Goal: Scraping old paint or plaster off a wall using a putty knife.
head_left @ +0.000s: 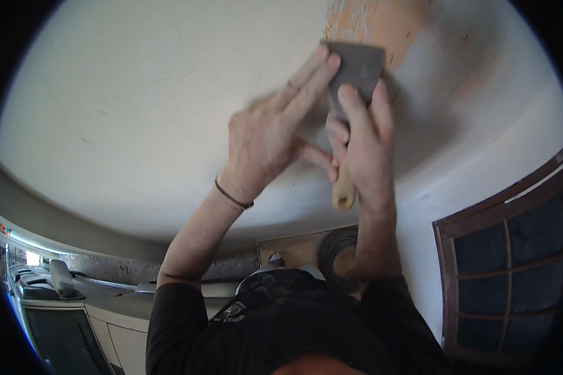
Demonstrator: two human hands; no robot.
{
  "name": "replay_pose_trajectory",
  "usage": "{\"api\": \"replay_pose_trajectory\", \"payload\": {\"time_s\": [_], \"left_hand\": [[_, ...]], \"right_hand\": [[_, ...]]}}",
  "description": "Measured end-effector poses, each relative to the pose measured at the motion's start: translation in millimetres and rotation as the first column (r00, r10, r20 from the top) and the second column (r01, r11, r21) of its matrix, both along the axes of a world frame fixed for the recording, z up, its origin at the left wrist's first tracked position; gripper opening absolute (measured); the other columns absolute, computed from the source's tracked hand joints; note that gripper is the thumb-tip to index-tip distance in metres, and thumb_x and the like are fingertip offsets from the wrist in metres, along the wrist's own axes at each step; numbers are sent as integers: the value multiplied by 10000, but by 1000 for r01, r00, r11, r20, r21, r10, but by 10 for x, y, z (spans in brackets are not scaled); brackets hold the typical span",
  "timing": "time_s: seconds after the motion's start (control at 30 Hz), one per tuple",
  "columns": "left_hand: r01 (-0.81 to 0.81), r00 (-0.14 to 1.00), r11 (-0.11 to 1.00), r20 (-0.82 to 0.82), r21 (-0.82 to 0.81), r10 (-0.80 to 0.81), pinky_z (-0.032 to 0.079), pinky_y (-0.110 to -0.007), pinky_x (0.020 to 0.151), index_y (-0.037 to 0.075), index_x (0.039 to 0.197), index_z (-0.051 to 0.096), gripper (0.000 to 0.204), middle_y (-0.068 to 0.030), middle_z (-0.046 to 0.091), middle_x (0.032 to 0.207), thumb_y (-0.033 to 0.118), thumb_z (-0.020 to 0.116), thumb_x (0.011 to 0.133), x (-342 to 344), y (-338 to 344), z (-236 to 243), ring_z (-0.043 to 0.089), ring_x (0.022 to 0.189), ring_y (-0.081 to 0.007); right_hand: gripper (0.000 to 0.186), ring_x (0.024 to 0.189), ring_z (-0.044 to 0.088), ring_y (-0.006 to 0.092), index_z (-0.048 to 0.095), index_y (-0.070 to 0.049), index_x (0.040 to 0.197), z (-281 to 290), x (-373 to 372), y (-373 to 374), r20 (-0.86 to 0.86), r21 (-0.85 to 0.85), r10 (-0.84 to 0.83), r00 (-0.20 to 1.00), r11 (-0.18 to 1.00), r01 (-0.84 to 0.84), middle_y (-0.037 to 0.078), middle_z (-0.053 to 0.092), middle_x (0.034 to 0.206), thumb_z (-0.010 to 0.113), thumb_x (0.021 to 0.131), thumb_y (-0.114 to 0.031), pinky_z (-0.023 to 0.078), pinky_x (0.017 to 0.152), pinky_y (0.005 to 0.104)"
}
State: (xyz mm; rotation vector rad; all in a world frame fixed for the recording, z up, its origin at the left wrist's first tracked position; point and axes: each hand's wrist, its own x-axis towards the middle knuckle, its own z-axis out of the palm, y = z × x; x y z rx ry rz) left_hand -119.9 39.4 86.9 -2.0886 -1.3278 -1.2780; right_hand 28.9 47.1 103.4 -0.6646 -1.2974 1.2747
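Observation:
My right hand (pixel 370 140) is closed around the pale wooden handle of a putty knife (pixel 361 65), thumb lying up on its wide grey blade. The blade's far edge meets a pale wall (pixel 169 81), just below a rough patch of exposed orange-brown (pixel 381 25). From the left, my left hand (pixel 269 137) steadies the tool: two outstretched fingers press on the blade's left side, and the thumb reaches across to the handle. The handle's rounded end with a hole sticks out below my hands. Part of the handle is hidden by my fingers.
A brown-framed window or door with dark panes (pixel 507 275) is at the lower right. A coiled dark hose or cable (pixel 339 256) lies on the floor near my foot (pixel 276 259). A cabinet (pixel 116 337) and grey equipment (pixel 47 281) stand at the lower left.

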Motion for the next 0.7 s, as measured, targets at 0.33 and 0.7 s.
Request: {"api": "replay_pose_trajectory", "payload": {"time_s": [0.33, 0.7], "left_hand": [[-43, 997, 999, -59, 2, 43, 550, -213, 643, 273, 1522, 440, 1255, 51, 473, 1539, 650, 702, 354, -53, -114, 154, 675, 754, -120], [-25, 996, 1000, -88, -10, 24, 530, -211, 612, 245, 1536, 419, 1265, 56, 430, 1571, 654, 716, 377, -47, -87, -93, 637, 680, -97]], "right_hand": [[234, 467, 354, 29, 382, -46, 1192, 195, -42, -52, 5, -1, 29, 1000, 1000, -29, -5, 443, 705, 507, 1056, -189, 285, 359, 210], [224, 475, 378, 32, 386, -54, 1132, 24, 2, -95, 41, 21, 13, 999, 1000, -14, 3, 453, 684, 507, 1058, -227, 293, 350, 215]]}}
